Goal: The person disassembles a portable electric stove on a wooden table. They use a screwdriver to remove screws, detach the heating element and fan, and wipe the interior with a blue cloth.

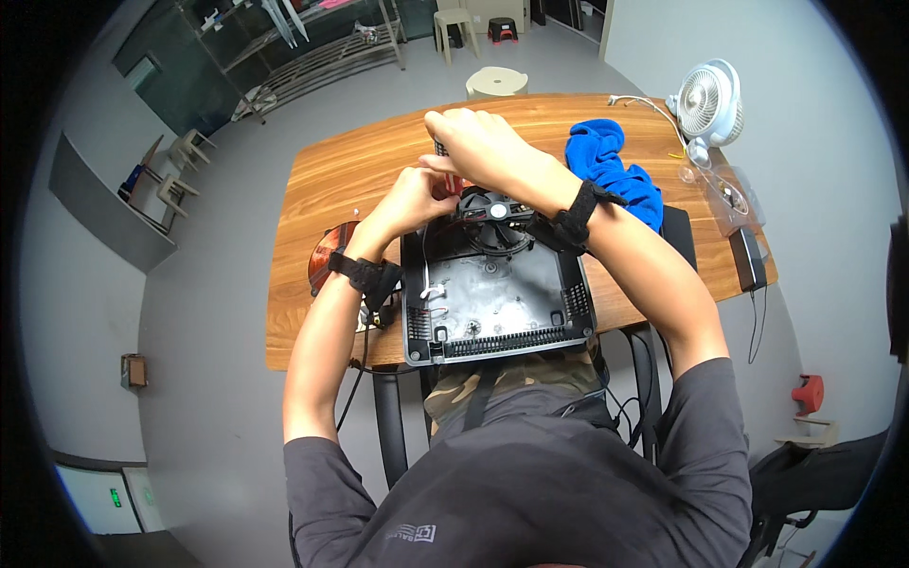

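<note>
An open black appliance housing (492, 293) lies at the table's near edge, its ribbed inside facing up. A black cooling fan (499, 212) with a pale hub sits in its far part. My right hand (483, 150) is closed round the handle of a red and black screwdriver (454, 182), held upright over the housing's far left corner. My left hand (413, 201) is closed, its fingertips pinched beside the screwdriver's lower end; what they pinch is hidden. Thin white wires (433, 292) run along the housing's left side.
A copper coil disc (329, 254) lies left of the housing, partly behind my left forearm. Blue cloth (606, 156) is bunched at the far right. A white desk fan (705, 106), a clear plastic container (734, 199) and a black box (747, 258) line the right edge.
</note>
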A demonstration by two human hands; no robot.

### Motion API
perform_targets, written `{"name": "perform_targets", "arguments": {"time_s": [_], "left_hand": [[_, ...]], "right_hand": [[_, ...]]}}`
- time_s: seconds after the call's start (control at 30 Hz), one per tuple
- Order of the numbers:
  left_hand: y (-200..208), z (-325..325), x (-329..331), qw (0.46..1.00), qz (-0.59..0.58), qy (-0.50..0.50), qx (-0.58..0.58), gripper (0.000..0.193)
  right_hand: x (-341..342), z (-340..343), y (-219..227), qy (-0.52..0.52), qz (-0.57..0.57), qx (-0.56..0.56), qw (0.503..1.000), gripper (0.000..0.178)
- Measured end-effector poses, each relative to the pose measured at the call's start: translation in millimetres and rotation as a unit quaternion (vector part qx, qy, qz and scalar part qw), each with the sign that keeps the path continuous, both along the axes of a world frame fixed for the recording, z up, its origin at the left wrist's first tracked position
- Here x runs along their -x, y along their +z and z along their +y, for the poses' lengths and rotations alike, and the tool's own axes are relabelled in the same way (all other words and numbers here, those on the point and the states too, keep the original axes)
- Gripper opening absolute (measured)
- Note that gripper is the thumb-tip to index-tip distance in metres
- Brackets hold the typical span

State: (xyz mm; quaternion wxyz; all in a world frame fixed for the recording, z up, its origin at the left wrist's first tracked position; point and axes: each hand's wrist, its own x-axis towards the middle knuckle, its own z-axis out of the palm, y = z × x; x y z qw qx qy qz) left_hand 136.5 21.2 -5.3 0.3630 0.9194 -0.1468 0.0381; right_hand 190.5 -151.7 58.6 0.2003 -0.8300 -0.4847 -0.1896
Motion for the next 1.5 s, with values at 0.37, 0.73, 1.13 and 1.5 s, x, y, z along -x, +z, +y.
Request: {"name": "perform_targets", "arguments": {"time_s": [0.37,0.73,1.13,1.5], "left_hand": [[-4.3,0.0,-6.4,1.0,0.002,-0.015,0.0,0.016],[26.0,7.9,-2.3,0.993,0.087,-0.019,0.075,0.025],[18.6,18.0,-10.3,0.992,0.036,-0.034,0.115,0.02],[23.7,-14.0,-6.0,0.996,-0.057,0.068,0.018,0.029]], "right_hand": [[-6.7,-4.5,-3.4,0.029,-0.002,-0.013,0.999,0.041],[0.3,-9.2,9.4,0.089,0.098,0.01,0.991,0.023],[-1.3,4.3,19.0,0.052,0.098,0.067,0.992,0.039],[-6.6,11.8,7.6,-0.047,-0.028,0.065,0.996,0.022]]}}
